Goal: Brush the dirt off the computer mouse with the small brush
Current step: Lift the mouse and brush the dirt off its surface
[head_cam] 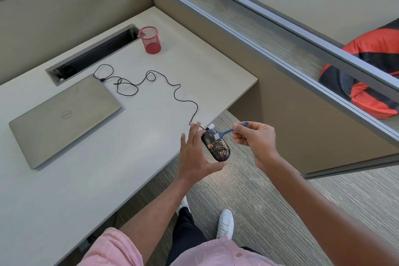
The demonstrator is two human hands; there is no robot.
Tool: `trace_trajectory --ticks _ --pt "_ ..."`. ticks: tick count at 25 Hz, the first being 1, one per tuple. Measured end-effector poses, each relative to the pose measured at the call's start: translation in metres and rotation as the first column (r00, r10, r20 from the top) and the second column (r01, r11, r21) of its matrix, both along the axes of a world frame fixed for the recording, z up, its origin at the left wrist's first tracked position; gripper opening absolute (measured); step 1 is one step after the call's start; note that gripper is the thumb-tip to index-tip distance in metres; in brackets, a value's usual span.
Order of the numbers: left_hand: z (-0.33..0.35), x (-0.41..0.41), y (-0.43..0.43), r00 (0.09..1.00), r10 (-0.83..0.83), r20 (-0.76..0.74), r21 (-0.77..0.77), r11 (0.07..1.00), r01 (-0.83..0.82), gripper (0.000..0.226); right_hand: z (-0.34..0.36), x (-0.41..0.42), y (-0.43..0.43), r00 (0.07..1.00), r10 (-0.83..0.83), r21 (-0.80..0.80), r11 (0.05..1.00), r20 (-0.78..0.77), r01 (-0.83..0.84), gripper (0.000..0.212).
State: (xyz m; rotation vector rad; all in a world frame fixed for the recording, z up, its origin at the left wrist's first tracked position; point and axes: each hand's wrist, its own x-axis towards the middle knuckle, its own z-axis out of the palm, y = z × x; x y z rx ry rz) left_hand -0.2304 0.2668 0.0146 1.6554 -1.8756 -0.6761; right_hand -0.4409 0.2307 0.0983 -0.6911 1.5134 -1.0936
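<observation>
The mouse (pixel 216 146) is gripped by the left hand (pixel 195 155) at the desk (pixel 151 103) edge, dirt (pixel 218 146) uppermost. The brush (pixel 224 132) is pinched in the right hand (pixel 254 138) — bristles at the far end, dirt nearer along the long axis.

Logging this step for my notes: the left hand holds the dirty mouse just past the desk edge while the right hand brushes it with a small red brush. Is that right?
Not quite: the small brush is blue, not red. The head view shows the right hand pinching its blue handle, white bristles at the front of the mouse. The rest stands: the left hand holds the dirt-speckled mouse just past the desk edge.
</observation>
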Motion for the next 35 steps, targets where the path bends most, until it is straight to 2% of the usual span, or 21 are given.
trace_trajectory --ticks 16,21,23,25,27,28,30,35 --pt "0.002 0.000 -0.002 1.000 0.014 0.002 0.010 1.000 -0.014 0.115 -0.009 -0.003 0.002 0.999 0.010 -0.021 1.000 -0.030 -0.011 0.009" --pt "0.001 0.000 -0.001 1.000 0.012 0.001 0.019 1.000 -0.012 0.116 -0.009 -0.009 0.004 0.997 0.003 -0.049 0.999 -0.079 -0.006 0.005" --pt "0.001 0.000 -0.002 1.000 0.006 0.003 0.014 1.000 -0.006 0.117 -0.004 -0.005 0.003 0.988 0.003 -0.111 0.994 -0.155 -0.021 0.005" --pt "0.002 -0.001 -0.003 1.000 0.002 0.008 0.010 1.000 -0.003 0.116 0.001 0.003 0.004 0.910 0.027 -0.257 0.955 -0.414 -0.145 0.009" --pt "0.002 -0.002 -0.004 1.000 0.005 0.013 0.008 1.000 -0.005 0.115 0.005 0.013 0.008 0.738 0.027 -0.378 0.846 -0.675 -0.376 0.010" --pt "0.002 -0.002 -0.005 1.000 0.008 0.012 0.007 1.000 -0.008 0.115 0.005 0.016 0.010 0.666 0.022 -0.391 0.795 -0.746 -0.464 0.009" --pt "0.003 -0.003 -0.007 1.000 0.016 0.007 0.005 1.000 -0.016 0.115 0.005 0.020 0.014 0.592 0.031 -0.367 0.758 -0.806 -0.539 0.005" --pt "0.002 -0.004 -0.010 0.999 0.022 0.032 0.014 1.000 -0.022 0.115 0.005 0.021 0.028 0.547 0.017 -0.388 0.686 -0.837 -0.615 0.005"
